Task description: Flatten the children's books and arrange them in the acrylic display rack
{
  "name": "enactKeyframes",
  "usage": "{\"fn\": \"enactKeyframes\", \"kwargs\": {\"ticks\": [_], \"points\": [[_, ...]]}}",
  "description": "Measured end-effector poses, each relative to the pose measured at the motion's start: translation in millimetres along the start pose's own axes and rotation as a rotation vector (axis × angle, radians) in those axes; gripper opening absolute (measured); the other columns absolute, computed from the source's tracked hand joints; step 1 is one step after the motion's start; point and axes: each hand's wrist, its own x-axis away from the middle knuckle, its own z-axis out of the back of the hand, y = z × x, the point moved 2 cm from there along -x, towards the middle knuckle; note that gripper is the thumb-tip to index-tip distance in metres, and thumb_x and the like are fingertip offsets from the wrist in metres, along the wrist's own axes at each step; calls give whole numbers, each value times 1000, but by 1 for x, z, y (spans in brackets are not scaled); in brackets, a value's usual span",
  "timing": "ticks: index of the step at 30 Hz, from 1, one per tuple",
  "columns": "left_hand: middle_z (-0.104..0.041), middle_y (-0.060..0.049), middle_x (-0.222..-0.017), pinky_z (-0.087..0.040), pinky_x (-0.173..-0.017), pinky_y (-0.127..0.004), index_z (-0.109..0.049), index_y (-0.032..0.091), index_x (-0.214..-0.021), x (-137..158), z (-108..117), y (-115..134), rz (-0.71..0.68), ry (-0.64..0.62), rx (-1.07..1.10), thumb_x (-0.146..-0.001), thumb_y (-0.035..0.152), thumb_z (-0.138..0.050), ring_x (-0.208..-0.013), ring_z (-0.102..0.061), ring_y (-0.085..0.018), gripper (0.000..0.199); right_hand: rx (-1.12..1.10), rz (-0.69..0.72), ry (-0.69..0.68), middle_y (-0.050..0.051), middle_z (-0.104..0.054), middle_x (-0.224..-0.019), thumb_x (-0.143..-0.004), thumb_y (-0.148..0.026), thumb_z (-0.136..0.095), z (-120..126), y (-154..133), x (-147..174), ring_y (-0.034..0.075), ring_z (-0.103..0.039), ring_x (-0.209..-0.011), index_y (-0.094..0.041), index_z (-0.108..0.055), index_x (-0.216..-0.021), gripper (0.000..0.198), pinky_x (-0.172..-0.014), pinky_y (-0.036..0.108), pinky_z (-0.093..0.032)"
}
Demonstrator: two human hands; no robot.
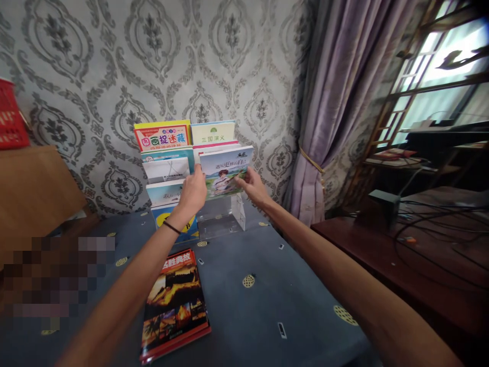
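Observation:
Both my hands grip a thin book (223, 176) with a drawn figure on its cover, held upright in front of the right side of a tiered clear book rack (239, 211). My left hand (194, 191) is closed on the book's left edge. My right hand (252, 184) pinches its right edge. Several books stand in the rack's left column, among them a red-and-yellow picture book (164, 136) at the top and a blue-and-yellow book (175, 221) at the bottom, partly behind my left wrist. A pale green book (213, 133) stands at the rack's upper right.
A small stack of books with a red-and-black cover (176, 300) lies on the blue patterned tablecloth (263, 306). At the left are a cardboard box (38, 188) and a red basket (13, 114). A purple curtain (317, 117) and a dark red table (367, 250) with cables are at the right.

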Motion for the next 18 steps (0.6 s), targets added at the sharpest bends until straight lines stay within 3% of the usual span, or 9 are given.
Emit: {"fn": "enactKeyframes", "kwargs": {"ticks": [8, 18], "points": [[-68, -16, -84, -53, -70, -37, -49, 7, -124, -4, -11, -2, 4, -49, -346, -98, 11, -38, -82, -70, -31, 28, -18, -42, 3, 9, -69, -112, -77, -56, -68, -4, 28, 0, 28, -65, -102, -24, -53, -109, 48, -81, 41, -55], [-71, -19, -91, -54, -74, -37, -43, 10, -133, -1, -30, -11, 15, -77, -353, -96, 10, -37, -87, -72, -30, 38, -35, -109, -11, 7, -69, -108, -75, -56, -71, -5, 55, 6, 26, -65, -95, -23, -53, -111, 52, -76, 38, -56]]}}
